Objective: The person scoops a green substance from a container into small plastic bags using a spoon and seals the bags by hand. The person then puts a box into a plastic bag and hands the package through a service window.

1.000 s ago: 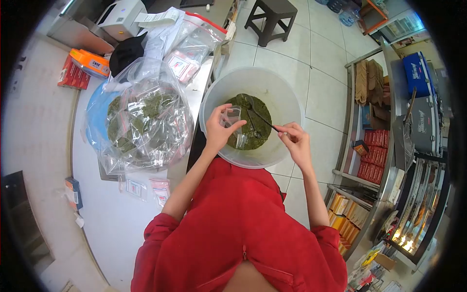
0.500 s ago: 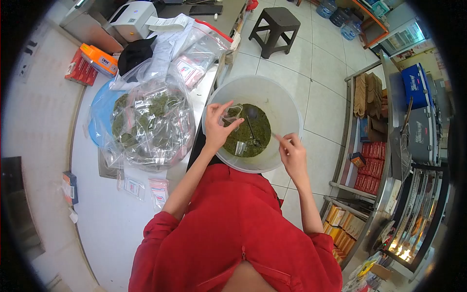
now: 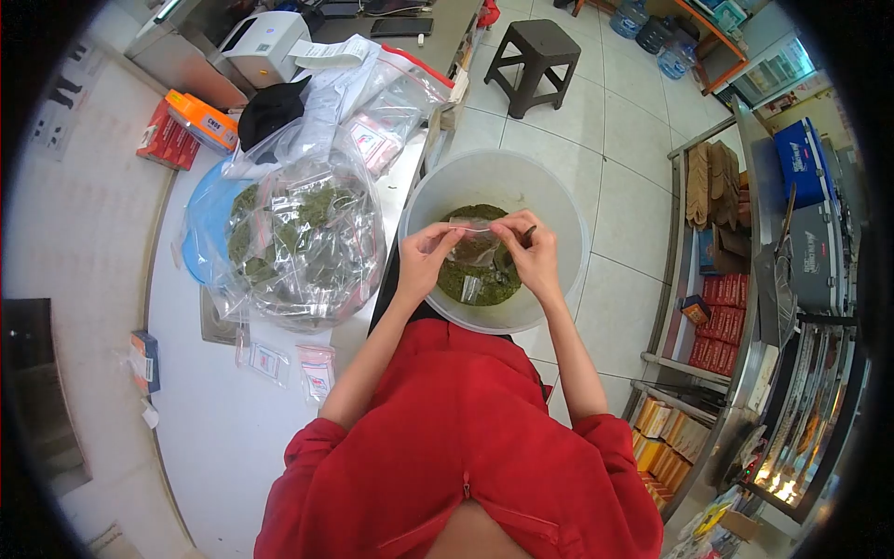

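Note:
A small clear plastic bag hangs between my two hands, above a large translucent tub. My left hand pinches the left end of its top edge. The right end is pinched by my right hand, which also has a dark spoon in it, its bowl hanging down below the fingers. Green crumbly material covers the bottom of the tub, and a small clear packet lies on it.
Left of the tub, a large clear bag of green-filled packets rests on the white table. Small printed packets lie nearer me. A dark stool stands ahead; shelves with red boxes are at right.
My right hand has moved left to meet my left hand and grips the small bag's edge. The spoon, earlier lying across the green material, is now lifted in my right hand.

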{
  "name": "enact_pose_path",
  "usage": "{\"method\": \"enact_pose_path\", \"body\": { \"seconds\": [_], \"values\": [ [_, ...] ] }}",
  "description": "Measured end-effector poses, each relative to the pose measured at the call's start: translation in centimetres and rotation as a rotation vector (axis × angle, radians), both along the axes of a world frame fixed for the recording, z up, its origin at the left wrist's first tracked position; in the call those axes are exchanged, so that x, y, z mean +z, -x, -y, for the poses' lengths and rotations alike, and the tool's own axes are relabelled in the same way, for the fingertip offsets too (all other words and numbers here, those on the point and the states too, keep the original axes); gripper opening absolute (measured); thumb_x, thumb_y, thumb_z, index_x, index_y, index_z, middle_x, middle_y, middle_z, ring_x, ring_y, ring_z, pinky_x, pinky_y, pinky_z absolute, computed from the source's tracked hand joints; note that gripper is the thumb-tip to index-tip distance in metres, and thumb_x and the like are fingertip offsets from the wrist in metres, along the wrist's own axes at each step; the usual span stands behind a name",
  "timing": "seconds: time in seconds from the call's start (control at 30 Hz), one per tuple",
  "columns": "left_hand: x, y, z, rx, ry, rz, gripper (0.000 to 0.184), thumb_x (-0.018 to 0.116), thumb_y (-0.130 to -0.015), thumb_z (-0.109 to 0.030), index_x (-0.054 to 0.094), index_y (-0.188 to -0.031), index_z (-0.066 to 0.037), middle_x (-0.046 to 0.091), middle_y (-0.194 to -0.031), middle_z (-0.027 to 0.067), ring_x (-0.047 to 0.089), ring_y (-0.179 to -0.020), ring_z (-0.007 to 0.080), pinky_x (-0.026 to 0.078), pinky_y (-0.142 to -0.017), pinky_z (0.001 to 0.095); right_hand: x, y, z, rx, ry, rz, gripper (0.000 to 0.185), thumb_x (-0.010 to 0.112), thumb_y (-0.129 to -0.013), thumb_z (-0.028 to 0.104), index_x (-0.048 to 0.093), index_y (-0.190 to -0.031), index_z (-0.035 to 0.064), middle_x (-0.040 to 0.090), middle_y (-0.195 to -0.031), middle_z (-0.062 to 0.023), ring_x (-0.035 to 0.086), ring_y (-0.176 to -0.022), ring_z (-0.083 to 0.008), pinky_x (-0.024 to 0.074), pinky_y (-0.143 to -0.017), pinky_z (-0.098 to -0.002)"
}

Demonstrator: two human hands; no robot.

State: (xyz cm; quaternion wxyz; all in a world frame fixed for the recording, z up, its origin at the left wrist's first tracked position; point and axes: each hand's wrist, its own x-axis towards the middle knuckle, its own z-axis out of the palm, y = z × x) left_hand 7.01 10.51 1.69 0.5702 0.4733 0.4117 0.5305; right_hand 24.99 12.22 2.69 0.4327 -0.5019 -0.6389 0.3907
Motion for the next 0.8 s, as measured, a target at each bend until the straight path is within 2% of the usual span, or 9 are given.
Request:
{"method": "enact_pose_path", "body": {
  "seconds": [0.07, 0.2, 0.27, 0.33, 0.4, 0.63, 0.73, 0.77, 0.8],
  "values": [
    [0.0, 0.6, 0.3, 0.088, -0.039, -0.160, 0.014, 0.059, -0.087, -0.006, 0.065, -0.096, 0.003, 0.066, -0.093, 0.0085, 0.060, -0.078, 0.0091, 0.046, -0.070, 0.0213, 1.1, 0.0, 0.1, 0.020, -0.253, 0.083, 0.009, 0.063, -0.081, 0.004, 0.063, -0.090, 0.0008, 0.060, -0.083, -0.0060, 0.055, -0.069, -0.0131, 0.0420, -0.059, -0.0256],
    [1.5, 1.3, 0.8, 0.104, -0.018, -0.123, 0.009, 0.062, -0.084, -0.002, 0.064, -0.091, 0.004, 0.065, -0.086, 0.0071, 0.059, -0.080, 0.0098, 0.046, -0.072, 0.0228, 2.9, 1.0, 0.4, 0.049, -0.261, 0.050, 0.005, 0.064, -0.079, 0.001, 0.063, -0.084, -0.0002, 0.059, -0.077, -0.0065, 0.055, -0.064, -0.0150, 0.0415, -0.056, -0.0257],
    [2.3, 1.9, 0.7, 0.053, -0.035, -0.153, 0.009, 0.062, -0.084, -0.003, 0.063, -0.089, 0.004, 0.064, -0.083, 0.0062, 0.059, -0.081, 0.0103, 0.046, -0.073, 0.0236, 4.9, 1.3, 0.6, 0.132, 0.022, 0.062, 0.004, 0.063, -0.078, 0.000, 0.062, -0.082, -0.0012, 0.059, -0.077, -0.0077, 0.055, -0.063, -0.0171, 0.0426, -0.056, -0.0272],
    [3.0, 2.4, 0.6, 0.040, -0.066, -0.176, 0.009, 0.063, -0.082, -0.003, 0.063, -0.089, 0.003, 0.064, -0.082, 0.0056, 0.059, -0.079, 0.0102, 0.047, -0.072, 0.0248, 4.4, 1.7, 0.7, 0.196, -0.010, 0.051, 0.006, 0.064, -0.077, 0.001, 0.061, -0.082, -0.0013, 0.059, -0.077, -0.0076, 0.055, -0.063, -0.0174, 0.0424, -0.055, -0.0267],
    [4.2, 3.0, 0.6, -0.073, -0.133, -0.302, 0.010, 0.063, -0.081, -0.003, 0.063, -0.088, 0.003, 0.064, -0.081, 0.0053, 0.058, -0.077, 0.0101, 0.046, -0.071, 0.0248, 4.6, 2.5, 0.7, 0.192, -0.227, 0.043, 0.006, 0.065, -0.077, 0.001, 0.061, -0.081, -0.0013, 0.060, -0.077, -0.0073, 0.057, -0.064, -0.0168, 0.0434, -0.055, -0.0258],
    [7.2, 3.7, 1.0, 0.053, -0.296, -0.523, 0.011, 0.064, -0.076, -0.008, 0.061, -0.082, 0.001, 0.061, -0.073, 0.0098, 0.061, -0.068, 0.0191, 0.048, -0.064, 0.0278, 6.4, 4.2, 0.2, 0.254, -0.330, 0.021, 0.006, 0.065, -0.075, 0.000, 0.061, -0.079, -0.0004, 0.059, -0.077, -0.0079, 0.061, -0.065, -0.0198, 0.0479, -0.057, -0.0294],
    [7.8, 4.3, 0.8, 0.059, -0.280, -0.598, 0.010, 0.064, -0.076, -0.007, 0.062, -0.080, 0.001, 0.061, -0.073, 0.0099, 0.061, -0.066, 0.0208, 0.047, -0.062, 0.0286, 6.7, 4.9, 0.1, 0.244, -0.363, 0.098, 0.004, 0.065, -0.075, 0.001, 0.061, -0.077, 0.0011, 0.057, -0.074, -0.0073, 0.060, -0.061, -0.0216, 0.0468, -0.054, -0.0296],
    [7.2, 4.8, 0.9, 0.068, -0.302, -0.651, 0.008, 0.065, -0.076, -0.008, 0.063, -0.080, -0.002, 0.063, -0.076, 0.0100, 0.061, -0.066, 0.0225, 0.048, -0.060, 0.0299, 6.1, 4.5, -0.2, 0.255, -0.426, 0.207, 0.008, 0.064, -0.070, 0.000, 0.061, -0.076, 0.0030, 0.056, -0.074, -0.0073, 0.058, -0.059, -0.0242, 0.0452, -0.052, -0.0313],
    [7.1, 5.3, 1.1, 0.061, -0.292, -0.641, 0.008, 0.065, -0.076, -0.008, 0.063, -0.080, -0.002, 0.063, -0.076, 0.0100, 0.061, -0.066, 0.0225, 0.048, -0.060, 0.0299, 5.8, 4.3, -0.6, 0.254, -0.412, 0.217, 0.008, 0.064, -0.070, 0.000, 0.061, -0.076, 0.0030, 0.056, -0.074, -0.0073, 0.058, -0.059, -0.0242, 0.0452, -0.052, -0.0313]
  ]
}}
